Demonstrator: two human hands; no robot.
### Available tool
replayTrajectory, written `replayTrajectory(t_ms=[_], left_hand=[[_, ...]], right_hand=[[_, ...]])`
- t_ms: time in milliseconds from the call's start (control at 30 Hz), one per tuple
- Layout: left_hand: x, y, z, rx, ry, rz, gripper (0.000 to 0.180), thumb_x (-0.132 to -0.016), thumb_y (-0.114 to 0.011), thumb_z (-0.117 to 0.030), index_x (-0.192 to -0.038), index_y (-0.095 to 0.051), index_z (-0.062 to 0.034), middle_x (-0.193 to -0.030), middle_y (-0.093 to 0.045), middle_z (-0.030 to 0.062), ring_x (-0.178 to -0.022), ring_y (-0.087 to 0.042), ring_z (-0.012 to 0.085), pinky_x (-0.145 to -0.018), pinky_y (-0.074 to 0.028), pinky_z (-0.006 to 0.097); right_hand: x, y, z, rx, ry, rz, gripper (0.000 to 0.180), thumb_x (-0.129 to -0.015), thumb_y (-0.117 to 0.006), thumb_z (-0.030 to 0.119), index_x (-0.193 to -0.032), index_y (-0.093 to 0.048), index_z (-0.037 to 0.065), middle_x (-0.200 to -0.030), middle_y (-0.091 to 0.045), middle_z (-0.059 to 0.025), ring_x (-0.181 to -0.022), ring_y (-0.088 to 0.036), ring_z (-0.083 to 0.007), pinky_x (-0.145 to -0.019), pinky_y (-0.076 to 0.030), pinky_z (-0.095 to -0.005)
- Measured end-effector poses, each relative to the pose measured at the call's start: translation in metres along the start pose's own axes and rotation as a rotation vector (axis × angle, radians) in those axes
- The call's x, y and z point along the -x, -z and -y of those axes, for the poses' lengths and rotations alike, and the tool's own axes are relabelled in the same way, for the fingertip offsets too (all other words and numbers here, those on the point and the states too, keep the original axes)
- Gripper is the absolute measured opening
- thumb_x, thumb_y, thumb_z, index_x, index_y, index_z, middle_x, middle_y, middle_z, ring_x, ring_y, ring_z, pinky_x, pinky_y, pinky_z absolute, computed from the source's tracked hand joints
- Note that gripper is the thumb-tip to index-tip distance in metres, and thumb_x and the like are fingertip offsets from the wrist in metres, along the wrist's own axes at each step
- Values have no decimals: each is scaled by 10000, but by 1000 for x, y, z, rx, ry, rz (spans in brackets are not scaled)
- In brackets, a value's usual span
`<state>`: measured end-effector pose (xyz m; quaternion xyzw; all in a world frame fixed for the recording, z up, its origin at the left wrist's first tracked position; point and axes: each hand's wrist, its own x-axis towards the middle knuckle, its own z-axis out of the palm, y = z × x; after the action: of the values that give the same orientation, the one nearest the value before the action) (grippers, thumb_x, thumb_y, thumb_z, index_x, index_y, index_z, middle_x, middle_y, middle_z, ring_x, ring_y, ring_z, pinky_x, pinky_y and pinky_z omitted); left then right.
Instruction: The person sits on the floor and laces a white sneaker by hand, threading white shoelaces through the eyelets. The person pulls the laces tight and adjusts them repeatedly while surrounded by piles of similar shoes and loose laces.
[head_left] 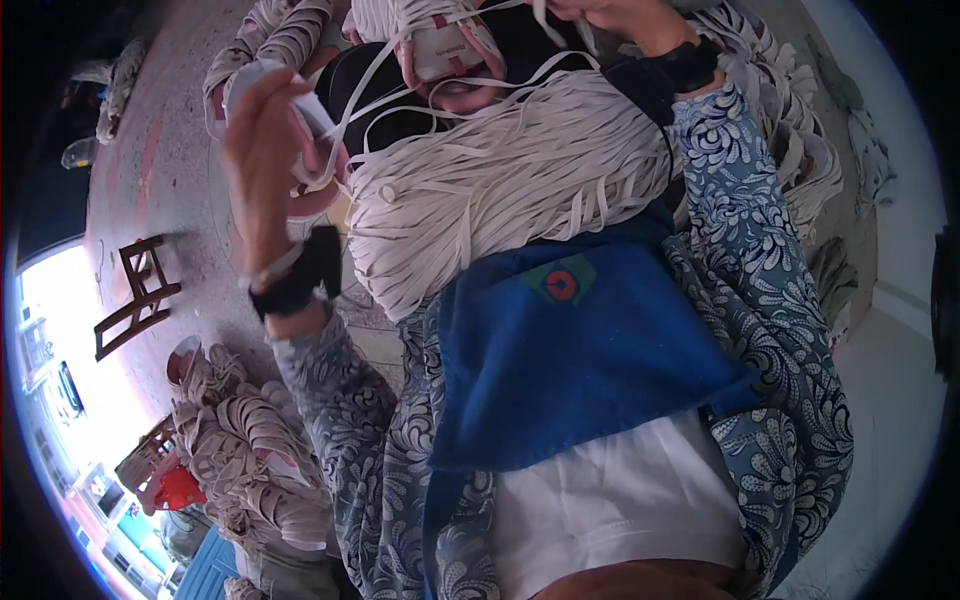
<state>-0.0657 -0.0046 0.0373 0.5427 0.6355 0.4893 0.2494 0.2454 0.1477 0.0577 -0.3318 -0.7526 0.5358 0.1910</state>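
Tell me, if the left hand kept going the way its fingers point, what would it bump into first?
Probably the pink-and-white wrapped bundle of flat cream straps. The left hand, gripping white strap ends, points up and right toward it, though depth is hard to judge.

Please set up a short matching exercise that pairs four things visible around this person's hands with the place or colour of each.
Things:
1. left hand
2. blue cloth
3. wooden chair
4. bundle of white straps

Descriptions:
A. stands on the floor at far left
B. lies across the lap, with a small green and red patch
C. raised, gripping a white piece
D. piled above the blue cloth, cream-white

Pairs: 1-C, 2-B, 3-A, 4-D
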Motion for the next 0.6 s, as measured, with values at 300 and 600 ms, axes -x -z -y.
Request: replayTrajectory(t_ms=[300, 600], left_hand=[[-69, -82, 63, -467, -338, 233, 277, -927, -517, -241, -1058, -653, -39, -908, -674, 163, -791, -658, 276, -698, -489, 364], [-13, -61, 16, 55, 339, 474, 261, -912, -614, -285, -864, -678, -37, -627, -479, -86, -565, -384, 14, -498, -289, 187]], right_hand=[[-4, -34, 10, 381, 537, -348, 245, -919, -603, 230, -837, -614, -1, -641, -555, -61, -515, -483, -117, -466, -375, -298], [56, -44, -31, 719, 299, -42, 182, -813, -683, 205, -915, -658, 56, -816, -635, -81, -688, -615, -287, -610, -497, -375]])
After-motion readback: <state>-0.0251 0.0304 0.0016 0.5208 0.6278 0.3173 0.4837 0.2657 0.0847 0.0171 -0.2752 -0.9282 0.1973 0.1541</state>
